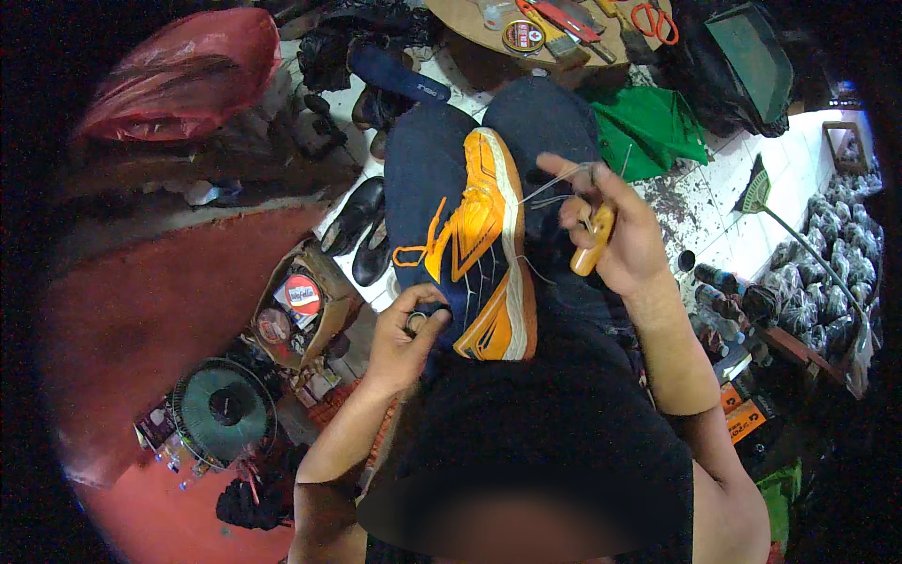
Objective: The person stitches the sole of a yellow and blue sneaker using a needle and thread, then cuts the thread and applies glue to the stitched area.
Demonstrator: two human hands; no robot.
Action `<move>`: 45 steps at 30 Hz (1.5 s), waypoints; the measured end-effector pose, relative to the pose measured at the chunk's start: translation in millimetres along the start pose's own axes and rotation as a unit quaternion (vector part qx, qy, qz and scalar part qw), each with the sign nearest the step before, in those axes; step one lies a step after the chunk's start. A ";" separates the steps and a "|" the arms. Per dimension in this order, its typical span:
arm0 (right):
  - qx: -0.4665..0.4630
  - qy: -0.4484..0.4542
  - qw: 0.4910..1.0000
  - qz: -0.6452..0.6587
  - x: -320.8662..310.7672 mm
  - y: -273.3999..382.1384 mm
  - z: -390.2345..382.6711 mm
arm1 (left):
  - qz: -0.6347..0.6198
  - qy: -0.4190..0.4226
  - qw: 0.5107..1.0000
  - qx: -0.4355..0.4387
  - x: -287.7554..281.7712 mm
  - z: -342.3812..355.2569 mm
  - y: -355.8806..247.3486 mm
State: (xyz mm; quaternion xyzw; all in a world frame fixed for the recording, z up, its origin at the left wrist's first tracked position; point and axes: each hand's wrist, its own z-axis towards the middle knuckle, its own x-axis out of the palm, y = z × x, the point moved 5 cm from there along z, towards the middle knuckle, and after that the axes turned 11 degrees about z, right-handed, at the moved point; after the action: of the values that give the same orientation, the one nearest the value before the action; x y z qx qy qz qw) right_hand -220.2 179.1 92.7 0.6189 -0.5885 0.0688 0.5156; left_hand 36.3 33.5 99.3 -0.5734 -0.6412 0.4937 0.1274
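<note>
An orange and navy sneaker (489,226) with a white midsole lies across my lap, its toe pointing away from me. My left hand (404,329) pinches the sneaker's collar near the heel, on its left side. Held in my right hand (622,235) is an awl (592,249) with a glossy yellow-brown handle, its thin metal point sticking up past the fingers. Pale thread (554,191) runs from the sneaker's sole edge to my right fingers and loops round them. Another loose strand curls beside the midsole. An orange lace hangs at the sneaker's left.
Beyond my knees stands a round board (460,21) with scissors (655,23), a brush and a round tin. Green cloth (653,132) lies to its right. Black shoes (355,221), a cardboard box (329,329) and a fan (225,411) are on the left. Wrapped bundles (813,273) fill the right.
</note>
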 end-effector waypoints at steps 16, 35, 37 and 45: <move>-0.095 0.039 0.766 -0.635 26.5 9.9 17.3 | -0.034 0.075 0.996 0.017 7.5 25.3 -5.4; -0.031 0.100 0.772 -0.627 15.5 -2.1 35.0 | 0.022 -0.111 0.980 0.166 20.2 -12.2 -6.5; -0.016 0.109 0.771 -0.627 14.1 -3.5 37.0 | 0.046 -0.126 0.966 0.219 17.7 -15.4 -10.1; -0.018 0.123 0.783 -0.610 12.9 -4.9 37.5 | -0.003 -0.088 0.981 0.172 20.7 -25.4 10.2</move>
State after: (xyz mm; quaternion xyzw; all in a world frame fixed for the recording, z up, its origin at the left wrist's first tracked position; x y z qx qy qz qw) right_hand -232.0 142.6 81.6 0.8255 -0.0209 -0.1957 0.5290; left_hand 54.6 62.3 95.2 -0.4952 -0.5573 0.6448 0.1685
